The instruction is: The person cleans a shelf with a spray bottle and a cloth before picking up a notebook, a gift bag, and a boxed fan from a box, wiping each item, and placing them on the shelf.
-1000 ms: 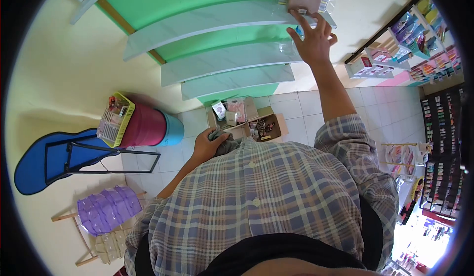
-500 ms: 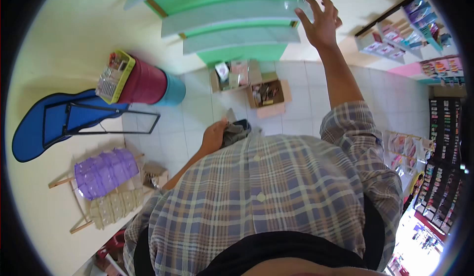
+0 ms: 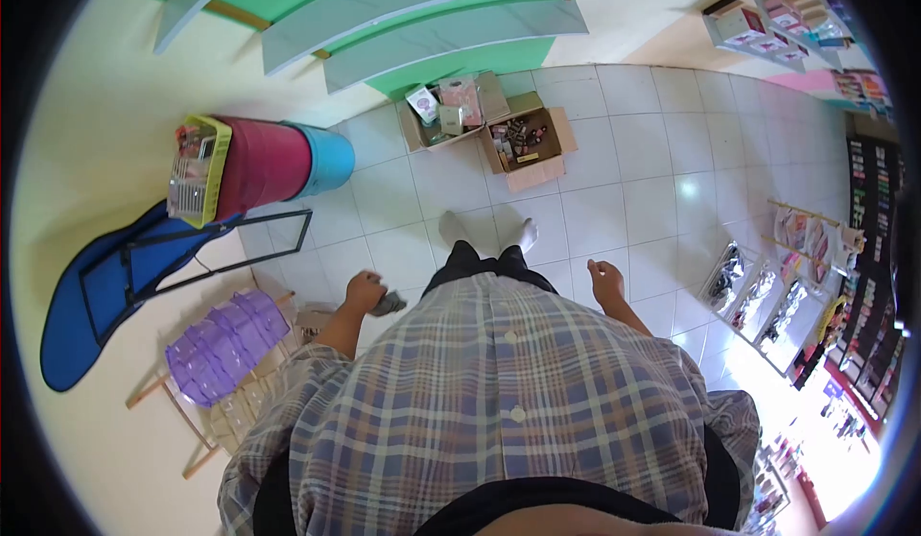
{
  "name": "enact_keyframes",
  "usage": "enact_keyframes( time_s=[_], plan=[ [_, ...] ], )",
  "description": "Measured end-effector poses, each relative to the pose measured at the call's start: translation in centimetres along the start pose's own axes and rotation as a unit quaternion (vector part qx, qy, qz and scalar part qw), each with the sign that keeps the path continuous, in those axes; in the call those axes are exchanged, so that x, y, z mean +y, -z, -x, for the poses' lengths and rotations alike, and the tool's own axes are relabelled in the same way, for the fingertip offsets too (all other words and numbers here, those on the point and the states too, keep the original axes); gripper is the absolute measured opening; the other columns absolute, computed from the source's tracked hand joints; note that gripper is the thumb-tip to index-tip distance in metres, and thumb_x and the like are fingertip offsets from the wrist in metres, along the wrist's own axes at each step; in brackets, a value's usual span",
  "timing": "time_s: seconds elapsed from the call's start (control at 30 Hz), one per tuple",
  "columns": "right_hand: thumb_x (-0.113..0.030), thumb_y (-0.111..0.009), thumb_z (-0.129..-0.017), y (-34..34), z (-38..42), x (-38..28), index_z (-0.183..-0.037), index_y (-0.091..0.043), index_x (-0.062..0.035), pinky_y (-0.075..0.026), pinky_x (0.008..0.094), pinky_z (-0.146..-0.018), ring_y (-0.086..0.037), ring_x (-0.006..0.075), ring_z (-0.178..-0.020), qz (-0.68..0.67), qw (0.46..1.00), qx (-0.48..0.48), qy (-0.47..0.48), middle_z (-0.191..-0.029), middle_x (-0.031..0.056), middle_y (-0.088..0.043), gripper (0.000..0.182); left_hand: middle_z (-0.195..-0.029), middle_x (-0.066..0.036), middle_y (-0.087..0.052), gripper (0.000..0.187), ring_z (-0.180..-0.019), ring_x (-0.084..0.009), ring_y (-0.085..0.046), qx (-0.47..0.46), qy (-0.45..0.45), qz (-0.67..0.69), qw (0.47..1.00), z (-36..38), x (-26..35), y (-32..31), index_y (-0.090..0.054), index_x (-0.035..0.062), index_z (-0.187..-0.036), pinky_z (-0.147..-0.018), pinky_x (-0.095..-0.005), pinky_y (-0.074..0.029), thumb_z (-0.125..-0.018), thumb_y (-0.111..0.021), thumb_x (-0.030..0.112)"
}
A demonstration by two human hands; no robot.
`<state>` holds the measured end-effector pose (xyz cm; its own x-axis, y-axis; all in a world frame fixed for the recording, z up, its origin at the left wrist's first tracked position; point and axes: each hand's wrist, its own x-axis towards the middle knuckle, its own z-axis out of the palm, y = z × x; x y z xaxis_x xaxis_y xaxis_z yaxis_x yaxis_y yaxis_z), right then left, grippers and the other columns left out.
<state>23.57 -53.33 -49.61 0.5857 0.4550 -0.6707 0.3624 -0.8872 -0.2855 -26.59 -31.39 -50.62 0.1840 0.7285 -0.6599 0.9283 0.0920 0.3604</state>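
Observation:
My left hand (image 3: 364,291) hangs low on the left side, its fingers closed round a crumpled grey cloth (image 3: 389,304). Part of the cloth sticks out below the fingers. On the other side, my right hand (image 3: 606,283) hangs above the tiled floor, fingers loosely curled and a little apart, with nothing visible in it. Ahead on the floor stand two open cardboard boxes: one with white and pink packages (image 3: 460,104), the other box (image 3: 537,160) with small dark items inside. Neither hand touches them.
Grey-white shelves (image 3: 451,51) run along the green wall ahead. To the left are a maroon bin (image 3: 264,164), a blue bin (image 3: 329,159), a yellow basket (image 3: 213,176), a blue ironing board (image 3: 91,315) and a purple rack (image 3: 225,344). Display racks (image 3: 767,286) stand at right.
My right hand has come down from the upper shelf, where it was spread beside a small bottle, to my side. My left hand has moved outward with the cloth. The view has tilted down.

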Motion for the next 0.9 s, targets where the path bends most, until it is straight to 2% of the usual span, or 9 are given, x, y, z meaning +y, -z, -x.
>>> enact_keyframes(
  time_s=[0.07,0.13,0.23,0.33,0.37,0.4,0.5,0.7,0.9],
  plan=[
    [-0.047,-0.056,-0.092,-0.4,-0.1,-1.0,-0.096,-0.07,-0.0038,-0.048,0.0437,-0.088,-0.063,0.0344,-0.1,-0.001,0.999,0.029,-0.032,-0.102,0.0174,-0.068,0.046,-0.096,-0.017,-0.069,0.039,-0.097,-0.034,-0.064,-0.225,-0.012,-0.286,0.931,-3.2,-5.0,0.4,-0.071,0.0046,-0.086,-0.084,-0.0399,-0.052,-0.073,-0.069,0.041],
    [-0.049,-0.053,-0.092,-1.1,-1.5,-0.4,-0.097,-0.07,-0.0034,-0.049,0.044,-0.086,-0.064,0.0349,-0.098,-0.02,0.994,0.057,-0.09,-0.101,0.0175,-0.069,0.048,-0.099,-0.019,-0.069,0.057,-0.098,-0.0349,-0.064,-0.316,-0.068,-0.369,0.871,-4.3,-10.4,-2.0,-0.072,0.0028,-0.089,-0.085,-0.0415,-0.052,-0.079,-0.062,0.059],
    [-0.05,-0.051,-0.093,-3.4,-7.0,-0.9,-0.097,-0.07,-0.0026,-0.049,0.0448,-0.086,-0.064,0.0361,-0.097,-0.044,0.989,0.097,-0.106,-0.1,0.0192,-0.069,0.052,-0.1,-0.019,-0.069,0.067,-0.098,-0.0356,-0.064,-0.262,0.053,-0.323,0.908,-6.4,-5.2,-1.3,-0.072,0.002,-0.089,-0.086,-0.0443,-0.051,-0.086,-0.052,0.066],
    [-0.051,-0.05,-0.092,-6.9,-15.4,-4.2,-0.1,-0.07,-0.0023,-0.048,0.0459,-0.089,-0.063,0.0373,-0.101,-0.018,0.993,0.091,-0.071,-0.103,0.0209,-0.068,0.053,-0.096,-0.019,-0.069,0.063,-0.096,-0.0364,-0.064,-0.236,-0.079,-0.326,0.912,-16.0,-3.5,-6.2,-0.072,0.0028,-0.088,-0.088,-0.0462,-0.05,-0.089,-0.05,0.061],
    [-0.051,-0.05,-0.092,-8.1,-18.1,-5.7,-0.101,-0.069,-0.0023,-0.047,0.0461,-0.09,-0.062,0.0376,-0.102,-0.009,0.995,0.09,-0.048,-0.104,0.0211,-0.068,0.053,-0.099,-0.019,-0.069,0.06,-0.098,-0.036,-0.064,-0.247,-0.204,-0.345,0.882,-19.2,-1.9,-6.9,-0.072,0.0034,-0.09,-0.089,-0.0455,-0.049,-0.091,-0.048,0.059],
    [-0.051,-0.05,-0.092,-9.1,-20.8,-7.8,-0.101,-0.069,-0.0014,-0.047,0.0455,-0.09,-0.062,0.0373,-0.102,-0.01,0.997,0.078,-0.02,-0.103,0.0214,-0.068,0.054,-0.103,-0.019,-0.068,0.058,-0.1,-0.0351,-0.063,-0.204,-0.166,-0.297,0.918,-22.7,0.2,-8.5,-0.072,0.0041,-0.091,-0.089,-0.0448,-0.049,-0.093,-0.045,0.056],
    [-0.047,-0.057,-0.091,-12.3,-27.6,-13.8,-0.102,-0.068,-0.0004,-0.048,0.0408,-0.089,-0.064,0.0318,-0.1,-0.039,0.995,0.075,0.06,-0.102,0.0183,-0.069,0.049,-0.123,-0.02,-0.062,0.076,-0.115,-0.035,-0.059,-0.073,-0.027,-0.065,0.995,-29.9,6.4,-10.7,-0.057,-0.001,-0.125,-0.099,-0.04,-0.045,-0.076,-0.068,0.056],
    [-0.036,-0.07,-0.085,-18.7,-37.2,-22.7,-0.112,-0.064,0.0003,-0.05,0.0373,-0.086,-0.065,0.026,-0.1,-0.096,0.978,0.023,0.183,-0.105,0.016,-0.069,0.046,-0.122,-0.027,-0.06,0.083,-0.114,-0.0385,-0.058,0.056,-0.063,0.031,0.996,-43.6,12.2,-15.7,-0.051,-0.0046,-0.127,-0.096,-0.0426,-0.047,-0.072,-0.073,0.054],
    [-0.031,-0.075,-0.079,-25.4,-44.4,-26.3,-0.128,-0.051,-0.0009,-0.047,0.0402,-0.094,-0.061,0.0324,-0.108,-0.059,0.942,0.082,0.319,-0.121,0.0197,-0.061,0.062,-0.119,-0.025,-0.061,0.081,-0.111,-0.0383,-0.06,0.098,-0.055,0.121,0.986,-52.8,12.1,-19.7,-0.049,-0.0042,-0.126,-0.093,-0.0429,-0.048,-0.07,-0.078,0.047]
  ],
)
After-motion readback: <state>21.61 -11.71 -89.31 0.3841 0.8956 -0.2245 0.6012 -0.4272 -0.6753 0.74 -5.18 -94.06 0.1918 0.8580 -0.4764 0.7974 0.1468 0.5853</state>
